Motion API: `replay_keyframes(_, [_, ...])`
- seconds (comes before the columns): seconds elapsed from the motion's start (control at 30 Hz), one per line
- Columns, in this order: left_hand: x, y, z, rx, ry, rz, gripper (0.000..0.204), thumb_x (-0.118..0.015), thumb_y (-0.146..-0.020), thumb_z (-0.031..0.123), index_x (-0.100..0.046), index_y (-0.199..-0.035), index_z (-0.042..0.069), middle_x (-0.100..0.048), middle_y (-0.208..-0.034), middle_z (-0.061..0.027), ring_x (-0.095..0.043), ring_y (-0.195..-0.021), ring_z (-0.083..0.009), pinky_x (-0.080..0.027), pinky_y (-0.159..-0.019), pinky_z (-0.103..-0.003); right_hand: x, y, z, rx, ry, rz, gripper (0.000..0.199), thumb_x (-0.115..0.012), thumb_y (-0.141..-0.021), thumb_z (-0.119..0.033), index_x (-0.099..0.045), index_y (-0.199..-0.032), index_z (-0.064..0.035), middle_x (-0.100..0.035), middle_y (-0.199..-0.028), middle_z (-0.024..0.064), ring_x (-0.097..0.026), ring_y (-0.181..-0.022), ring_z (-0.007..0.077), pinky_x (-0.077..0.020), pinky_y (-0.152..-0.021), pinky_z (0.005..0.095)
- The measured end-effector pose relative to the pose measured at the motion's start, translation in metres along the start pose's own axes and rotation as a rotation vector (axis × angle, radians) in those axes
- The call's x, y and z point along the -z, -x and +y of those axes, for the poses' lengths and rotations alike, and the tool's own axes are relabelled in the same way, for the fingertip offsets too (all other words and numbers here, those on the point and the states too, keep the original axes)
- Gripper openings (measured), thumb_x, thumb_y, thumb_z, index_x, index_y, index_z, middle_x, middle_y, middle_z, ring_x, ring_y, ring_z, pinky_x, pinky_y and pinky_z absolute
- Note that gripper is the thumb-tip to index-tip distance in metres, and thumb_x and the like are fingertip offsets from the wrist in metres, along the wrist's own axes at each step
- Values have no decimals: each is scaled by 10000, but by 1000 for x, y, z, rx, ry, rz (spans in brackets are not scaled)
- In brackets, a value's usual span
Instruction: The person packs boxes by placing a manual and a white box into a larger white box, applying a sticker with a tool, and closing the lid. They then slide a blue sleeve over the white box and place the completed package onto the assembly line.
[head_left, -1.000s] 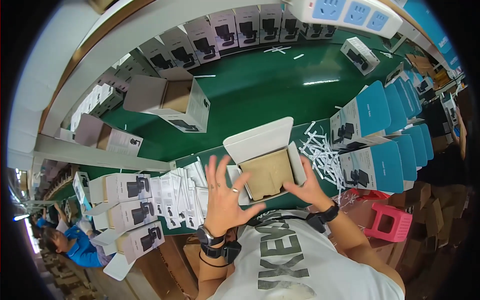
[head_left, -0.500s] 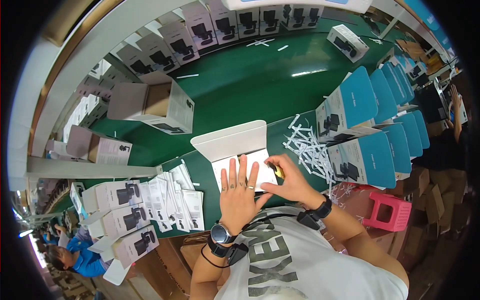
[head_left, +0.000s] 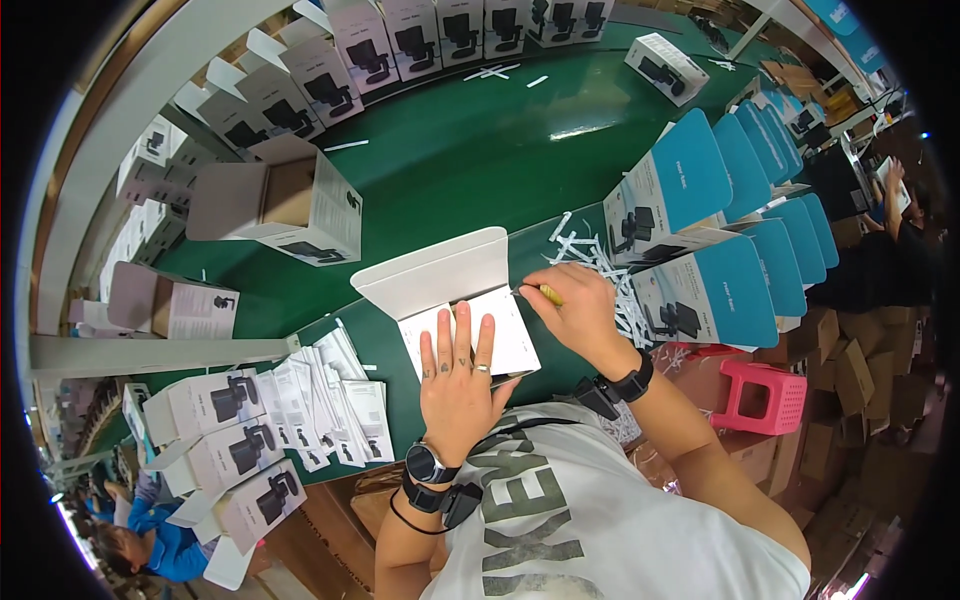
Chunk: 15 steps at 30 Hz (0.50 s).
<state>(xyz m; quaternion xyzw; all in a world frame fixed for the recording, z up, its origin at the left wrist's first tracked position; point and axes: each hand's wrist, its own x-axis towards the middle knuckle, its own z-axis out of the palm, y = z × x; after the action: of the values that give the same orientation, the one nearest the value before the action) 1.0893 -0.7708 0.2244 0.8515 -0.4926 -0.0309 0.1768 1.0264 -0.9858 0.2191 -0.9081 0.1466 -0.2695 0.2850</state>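
A white carton (head_left: 452, 290) lies flat on the green table in front of me, its lid flap open toward the far side. My left hand (head_left: 457, 375) rests flat on its top panel, fingers spread. My right hand (head_left: 577, 313) is closed on a small yellow tool (head_left: 549, 294) whose tip touches the carton's right edge. A pile of thin white strips (head_left: 600, 265) lies just beyond my right hand.
Blue-and-white boxes (head_left: 700, 235) stand in a row at right. An open carton (head_left: 285, 200) sits at left on the green belt (head_left: 460, 150). White boxes (head_left: 215, 440) and leaflets (head_left: 330, 400) lie at lower left. A pink stool (head_left: 765, 395) stands at right. Other people work at both edges.
The carton was upright and open with brown inside showing; it now lies flat with my left hand on it. My right hand has brought the yellow tool to its right edge.
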Motion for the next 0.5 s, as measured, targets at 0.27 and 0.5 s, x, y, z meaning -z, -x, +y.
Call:
replay_keyframes(0.27, [-3,3,-1,1,6,14,919,-759,-876,457,-375,-1615,68,-293,-1677,-253,-281,-1543,-460,-208,-1238,-609,-4,-1,-7,-12,60,43,107,-831,-830,-148,-762,-867,-76,-716,-777,72,-679,-696,280,-524,-616,384])
replay_keyframes(0.5, [-2,0,-1,4,11,14,925,-758,-873,460,-371,-1615,66,-296,-1677,-247,-281,-1542,-460,-204,-1239,-611,1,7,-6,37,-19,-30,113,-819,-833,-182,-747,-850,-97,-688,-750,49,-658,-679,262,-504,-605,379])
